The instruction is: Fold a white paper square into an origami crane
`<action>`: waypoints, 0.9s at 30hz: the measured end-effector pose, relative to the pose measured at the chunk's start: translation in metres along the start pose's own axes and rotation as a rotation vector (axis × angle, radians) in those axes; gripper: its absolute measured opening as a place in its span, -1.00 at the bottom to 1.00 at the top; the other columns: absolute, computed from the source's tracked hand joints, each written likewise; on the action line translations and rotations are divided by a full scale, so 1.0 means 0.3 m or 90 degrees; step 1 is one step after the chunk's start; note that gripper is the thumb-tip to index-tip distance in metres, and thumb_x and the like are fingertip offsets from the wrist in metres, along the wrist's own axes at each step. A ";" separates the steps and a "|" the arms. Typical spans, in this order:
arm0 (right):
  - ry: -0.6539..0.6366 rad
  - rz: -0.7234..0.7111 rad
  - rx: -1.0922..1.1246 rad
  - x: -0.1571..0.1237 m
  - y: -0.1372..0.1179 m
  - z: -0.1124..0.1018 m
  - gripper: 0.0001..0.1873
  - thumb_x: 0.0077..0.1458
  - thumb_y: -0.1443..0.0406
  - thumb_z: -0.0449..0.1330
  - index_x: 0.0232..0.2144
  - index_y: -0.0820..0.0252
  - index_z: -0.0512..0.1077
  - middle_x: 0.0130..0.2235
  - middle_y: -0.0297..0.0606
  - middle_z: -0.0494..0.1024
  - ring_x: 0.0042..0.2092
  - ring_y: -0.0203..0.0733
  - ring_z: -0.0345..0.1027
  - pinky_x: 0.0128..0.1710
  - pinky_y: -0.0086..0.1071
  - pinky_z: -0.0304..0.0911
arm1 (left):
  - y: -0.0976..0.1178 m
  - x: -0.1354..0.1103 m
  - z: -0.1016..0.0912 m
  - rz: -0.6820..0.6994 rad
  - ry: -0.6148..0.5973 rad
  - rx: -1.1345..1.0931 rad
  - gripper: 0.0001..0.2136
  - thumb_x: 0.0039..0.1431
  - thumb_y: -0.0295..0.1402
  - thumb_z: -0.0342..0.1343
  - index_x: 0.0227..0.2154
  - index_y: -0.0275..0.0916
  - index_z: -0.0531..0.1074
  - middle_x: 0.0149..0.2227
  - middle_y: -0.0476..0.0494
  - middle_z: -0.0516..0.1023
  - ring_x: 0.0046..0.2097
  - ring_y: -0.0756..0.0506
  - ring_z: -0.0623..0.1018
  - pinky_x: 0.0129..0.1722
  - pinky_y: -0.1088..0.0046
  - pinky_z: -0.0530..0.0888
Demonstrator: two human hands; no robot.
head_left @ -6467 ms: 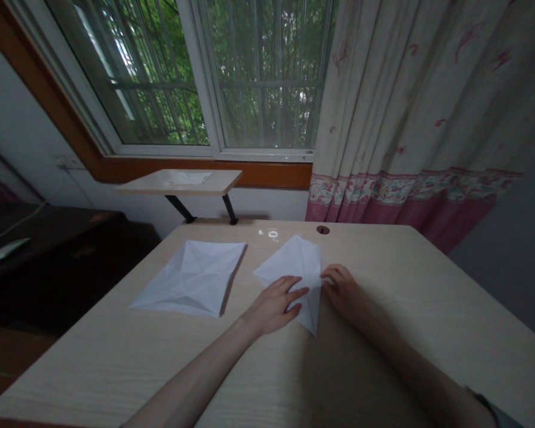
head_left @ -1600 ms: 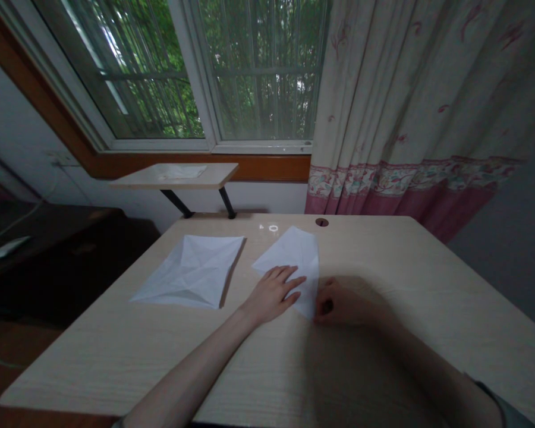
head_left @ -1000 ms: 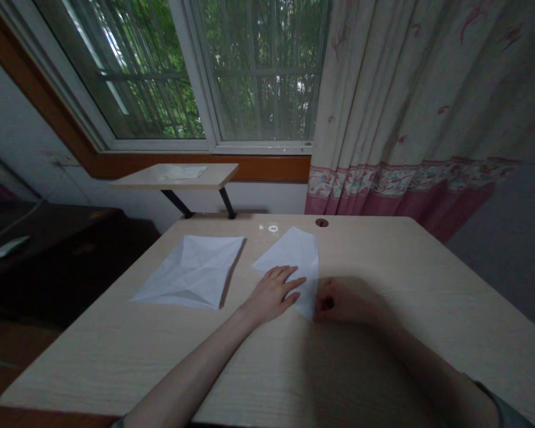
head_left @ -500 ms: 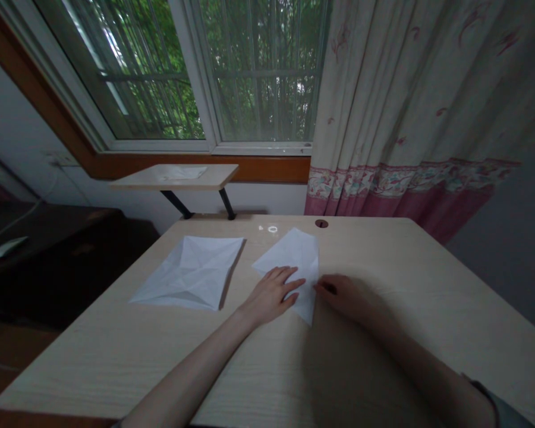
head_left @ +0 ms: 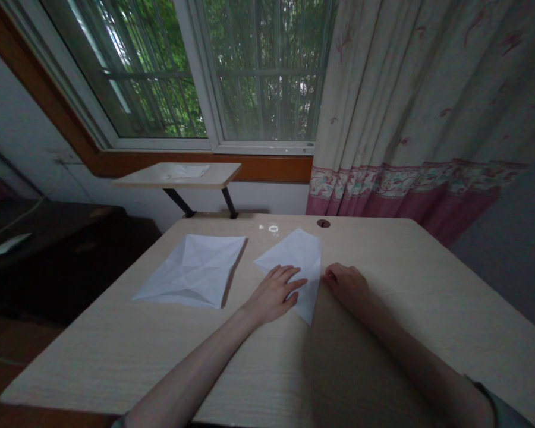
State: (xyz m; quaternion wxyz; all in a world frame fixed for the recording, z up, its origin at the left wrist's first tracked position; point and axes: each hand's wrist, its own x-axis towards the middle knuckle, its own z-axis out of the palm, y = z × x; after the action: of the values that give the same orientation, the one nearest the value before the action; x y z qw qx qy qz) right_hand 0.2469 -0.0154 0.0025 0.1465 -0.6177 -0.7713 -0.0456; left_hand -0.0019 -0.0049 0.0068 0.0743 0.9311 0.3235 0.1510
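Observation:
A folded sheet of white paper (head_left: 310, 246) lies on the table in front of me, with a long straight edge on its right and a point towards me. Flat on its middle rests my left hand (head_left: 274, 295), fingers spread. At the paper's right edge is my right hand (head_left: 348, 286), its fingers curled and pressed together, with the tips at the fold. Whether paper is caught between those tips is hard to see. To the left lies a larger creased white paper piece (head_left: 196, 270), untouched, its right side slightly raised and casting a shadow.
The pale wooden table (head_left: 232, 368) has a round cable hole (head_left: 323, 223) at its back. A small raised shelf (head_left: 142, 176) on dark legs carries another white paper (head_left: 187, 172). Behind stand a window (head_left: 267, 77) and a curtain (head_left: 383, 107); dark furniture (head_left: 40, 232) is at left.
My right hand has slid away from me along the paper's right edge and slightly to the right. My left hand stays flat on the paper. The view has shifted a little.

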 end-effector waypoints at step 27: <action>0.167 -0.204 0.060 -0.016 0.015 0.030 -0.77 0.33 0.37 -0.01 -0.13 0.17 0.45 -0.14 -0.15 0.58 -0.13 -0.08 0.40 -0.09 -0.21 0.20 | 0.018 0.004 -0.021 0.005 0.070 -0.083 -0.69 0.34 -0.35 0.00 0.12 -0.16 0.34 0.18 -0.14 0.43 0.18 -0.13 0.42 0.23 0.21 0.34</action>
State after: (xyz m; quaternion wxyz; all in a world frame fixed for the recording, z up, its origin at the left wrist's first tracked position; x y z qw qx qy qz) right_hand 0.2507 -0.0167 -0.0080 0.2651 -0.4686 -0.8352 -0.1125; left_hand 0.0000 -0.0080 0.0144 0.1162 0.9158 0.3133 0.2231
